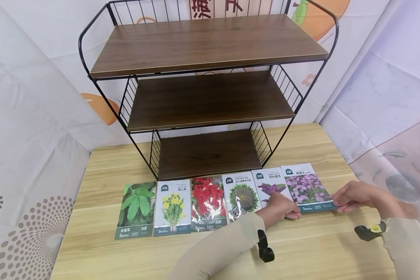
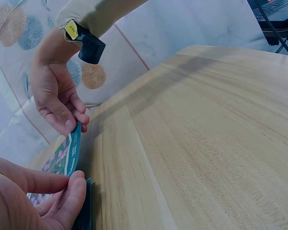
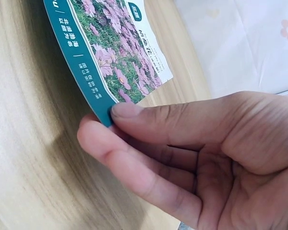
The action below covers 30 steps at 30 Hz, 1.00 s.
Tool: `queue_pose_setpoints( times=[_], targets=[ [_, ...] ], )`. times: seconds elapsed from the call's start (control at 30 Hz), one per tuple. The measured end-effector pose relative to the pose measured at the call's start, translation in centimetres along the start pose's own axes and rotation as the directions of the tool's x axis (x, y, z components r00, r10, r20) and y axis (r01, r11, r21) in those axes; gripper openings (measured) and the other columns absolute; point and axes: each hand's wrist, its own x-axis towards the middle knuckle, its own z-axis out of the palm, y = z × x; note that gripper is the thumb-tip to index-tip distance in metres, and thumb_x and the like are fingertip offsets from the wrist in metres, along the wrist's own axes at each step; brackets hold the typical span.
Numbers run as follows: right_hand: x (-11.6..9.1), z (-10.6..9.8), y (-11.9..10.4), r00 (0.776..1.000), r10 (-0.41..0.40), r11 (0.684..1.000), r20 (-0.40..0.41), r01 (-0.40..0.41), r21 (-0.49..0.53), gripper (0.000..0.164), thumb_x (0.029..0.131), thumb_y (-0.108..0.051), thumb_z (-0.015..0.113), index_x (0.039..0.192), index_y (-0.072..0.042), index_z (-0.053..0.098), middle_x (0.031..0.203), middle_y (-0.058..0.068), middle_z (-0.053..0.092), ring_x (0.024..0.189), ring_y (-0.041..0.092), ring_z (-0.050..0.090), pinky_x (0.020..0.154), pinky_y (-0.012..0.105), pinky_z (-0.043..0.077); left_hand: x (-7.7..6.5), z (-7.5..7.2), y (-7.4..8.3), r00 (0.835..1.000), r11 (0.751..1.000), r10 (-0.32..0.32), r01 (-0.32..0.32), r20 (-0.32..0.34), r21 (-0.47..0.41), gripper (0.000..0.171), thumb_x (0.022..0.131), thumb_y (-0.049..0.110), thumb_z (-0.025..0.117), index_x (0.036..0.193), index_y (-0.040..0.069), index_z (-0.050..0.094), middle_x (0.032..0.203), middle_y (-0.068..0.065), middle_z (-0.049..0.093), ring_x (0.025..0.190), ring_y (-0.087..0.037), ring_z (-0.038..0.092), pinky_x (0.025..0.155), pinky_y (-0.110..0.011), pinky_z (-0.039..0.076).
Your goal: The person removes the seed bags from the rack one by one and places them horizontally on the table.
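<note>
A seed packet with pink-purple flowers and a teal bottom band [image 1: 306, 186] lies at the right end of a row of packets. My right hand [image 1: 365, 196] pinches its lower right corner between thumb and fingers, as the right wrist view shows close up. At the lower left corner, my left hand [image 1: 279, 208] pinches the same packet, its thumb and fingertips meeting at the edge in the left wrist view. The packet's near edge is bowed and lifted off the wood. Under my left hand, the purple-leaf packet [image 1: 271, 181] is partly hidden.
Leftward in the row lie a sunflower packet [image 1: 243, 196], a red-flower packet [image 1: 209, 198], a yellow-flower packet [image 1: 173, 206] and a green-leaf packet [image 1: 136, 210]. Behind them stands a three-tier rack [image 1: 210, 99] with brown boards and black wire sides, on the wooden table [image 1: 101, 256].
</note>
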Motion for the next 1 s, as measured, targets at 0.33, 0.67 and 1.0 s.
queue_pose_setpoints(
  times=[0.33, 0.67, 1.0],
  targets=[
    [0.0, 0.1, -0.1, 1.0, -0.002, 1.0, -0.008, 0.002, 0.004, 0.034, 0.095, 0.003, 0.061, 0.121, 0.025, 0.057, 0.092, 0.015, 0.078, 0.076, 0.016, 0.076, 0.069, 0.027, 0.067, -0.2, -0.1, -0.1, 1.0, 1.0, 0.005, -0.004, -0.012, 0.025, 0.014, 0.07, -0.022, 0.076, 0.072, -0.011, 0.068, 0.062, -0.022, 0.071, 0.071, -0.041, 0.076, 0.056, -0.035, 0.067],
    [-0.3, 0.3, 0.2, 1.0, -0.022, 1.0, -0.016, 0.022, -0.022, 0.034, 0.094, -0.002, 0.064, 0.117, 0.024, 0.061, 0.088, 0.014, 0.078, 0.075, 0.016, 0.076, 0.068, 0.027, 0.067, -0.9, -0.4, -0.2, 1.0, 1.0, 0.006, -0.006, 0.007, 0.009, 0.011, 0.071, -0.023, 0.074, 0.074, -0.013, 0.07, 0.064, -0.023, 0.071, 0.073, -0.042, 0.076, 0.058, -0.036, 0.067],
    [-1.0, 0.7, -0.9, 0.994, -0.032, 0.993, -0.101, 0.019, -0.119, 0.026, 0.094, -0.001, 0.062, 0.106, 0.022, 0.067, 0.082, 0.012, 0.078, 0.072, 0.014, 0.075, 0.067, 0.028, 0.067, -1.4, -0.7, 0.0, 1.0, 1.0, 0.01, -0.01, -0.001, -0.006, 0.016, 0.074, -0.022, 0.074, 0.088, -0.016, 0.071, 0.066, -0.024, 0.072, 0.075, -0.042, 0.076, 0.058, -0.036, 0.067]
  ],
)
